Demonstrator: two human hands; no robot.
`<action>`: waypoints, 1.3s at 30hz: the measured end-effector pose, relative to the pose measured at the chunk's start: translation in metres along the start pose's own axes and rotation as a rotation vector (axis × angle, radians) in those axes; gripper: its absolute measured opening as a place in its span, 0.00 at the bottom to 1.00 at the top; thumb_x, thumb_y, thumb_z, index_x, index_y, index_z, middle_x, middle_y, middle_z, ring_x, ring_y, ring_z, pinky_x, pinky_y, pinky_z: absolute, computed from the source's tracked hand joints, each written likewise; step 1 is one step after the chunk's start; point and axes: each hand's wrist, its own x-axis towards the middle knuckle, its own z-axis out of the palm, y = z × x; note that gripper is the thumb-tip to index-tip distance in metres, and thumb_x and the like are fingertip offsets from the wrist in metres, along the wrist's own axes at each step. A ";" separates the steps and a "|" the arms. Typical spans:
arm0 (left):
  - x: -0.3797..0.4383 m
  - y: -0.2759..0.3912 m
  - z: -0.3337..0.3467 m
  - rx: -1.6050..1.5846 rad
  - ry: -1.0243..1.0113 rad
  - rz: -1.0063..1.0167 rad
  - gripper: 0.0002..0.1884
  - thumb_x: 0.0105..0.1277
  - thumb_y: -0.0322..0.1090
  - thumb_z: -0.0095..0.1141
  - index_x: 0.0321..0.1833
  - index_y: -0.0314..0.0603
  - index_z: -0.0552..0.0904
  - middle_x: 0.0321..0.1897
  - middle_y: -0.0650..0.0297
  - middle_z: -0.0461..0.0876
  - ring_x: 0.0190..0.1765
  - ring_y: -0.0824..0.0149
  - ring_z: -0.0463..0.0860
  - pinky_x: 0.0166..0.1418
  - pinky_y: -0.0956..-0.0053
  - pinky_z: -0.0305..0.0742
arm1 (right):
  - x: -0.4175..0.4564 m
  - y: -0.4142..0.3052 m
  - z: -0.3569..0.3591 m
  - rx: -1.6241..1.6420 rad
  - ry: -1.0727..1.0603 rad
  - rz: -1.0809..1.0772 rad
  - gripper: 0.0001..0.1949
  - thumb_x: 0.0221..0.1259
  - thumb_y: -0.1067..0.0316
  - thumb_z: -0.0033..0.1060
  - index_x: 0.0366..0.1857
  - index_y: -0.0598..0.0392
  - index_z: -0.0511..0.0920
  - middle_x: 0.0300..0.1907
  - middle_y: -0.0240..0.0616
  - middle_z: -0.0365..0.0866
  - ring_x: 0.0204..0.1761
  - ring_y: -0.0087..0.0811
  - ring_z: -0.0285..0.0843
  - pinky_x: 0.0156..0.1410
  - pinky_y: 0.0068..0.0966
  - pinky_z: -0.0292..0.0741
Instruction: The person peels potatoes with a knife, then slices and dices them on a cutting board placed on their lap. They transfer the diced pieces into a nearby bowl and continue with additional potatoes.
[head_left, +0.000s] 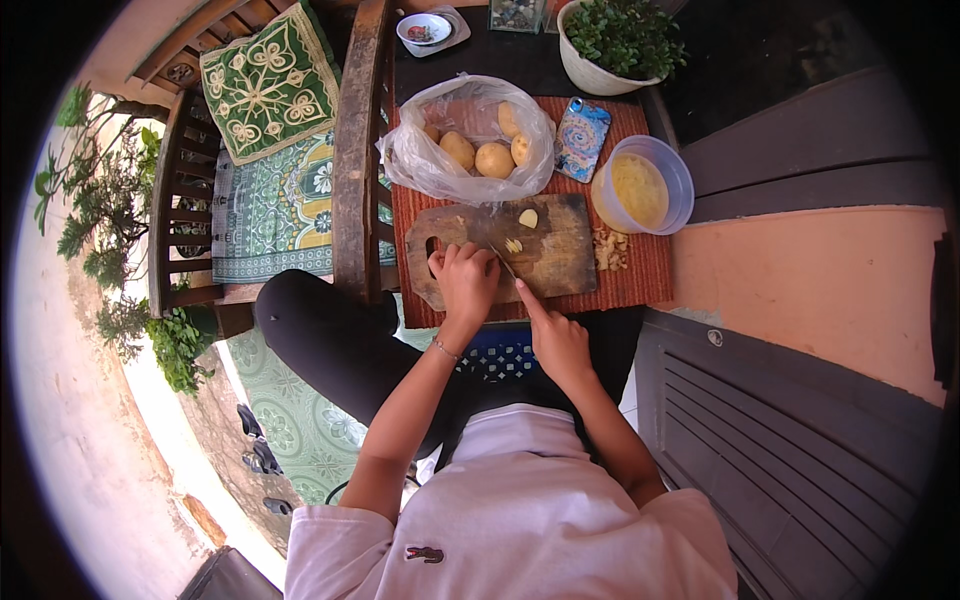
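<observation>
A worn wooden cutting board (555, 262) lies on a red-orange woven mat. On its left part is my left hand (465, 277), fingers bent and closed together near the knife; whether something is under the fingertips cannot be seen. My right hand (555, 334) grips a knife (504, 262), its index finger stretched along the blade's back and the blade pointing up and left over the board. Thin pale yellow slices (514, 246) lie just right of the blade. Farther up the board sits a larger pale cut piece (529, 218). Small brownish peelings (611, 250) are heaped beside the board's right edge.
Behind the board stands an open plastic bag (409, 161) with several potatoes (495, 160). To its right are a phone in a patterned case (583, 140) and a plastic tub (681, 187) with yellowish contents in liquid. A potted plant (600, 75) and small bowl (424, 30) stand farther back.
</observation>
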 end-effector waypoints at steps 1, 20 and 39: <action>0.000 0.000 0.000 -0.002 0.004 0.000 0.02 0.52 0.32 0.63 0.27 0.46 0.86 0.27 0.67 0.78 0.39 0.63 0.75 0.55 0.60 0.61 | -0.002 0.001 -0.001 0.001 0.001 -0.009 0.33 0.63 0.69 0.50 0.73 0.31 0.57 0.26 0.48 0.81 0.24 0.50 0.81 0.30 0.46 0.79; 0.000 0.000 0.001 0.013 0.018 0.000 0.02 0.52 0.33 0.63 0.28 0.47 0.87 0.27 0.68 0.79 0.39 0.63 0.75 0.55 0.60 0.61 | -0.001 -0.002 -0.010 0.048 -0.023 0.047 0.31 0.63 0.68 0.50 0.72 0.33 0.58 0.32 0.50 0.83 0.27 0.51 0.83 0.32 0.46 0.80; 0.000 0.000 0.000 0.006 0.016 0.011 0.03 0.52 0.33 0.63 0.29 0.46 0.87 0.27 0.67 0.79 0.39 0.63 0.75 0.54 0.61 0.61 | -0.001 -0.002 -0.011 0.142 -0.020 0.020 0.31 0.64 0.68 0.50 0.72 0.33 0.57 0.37 0.52 0.83 0.30 0.52 0.83 0.36 0.47 0.80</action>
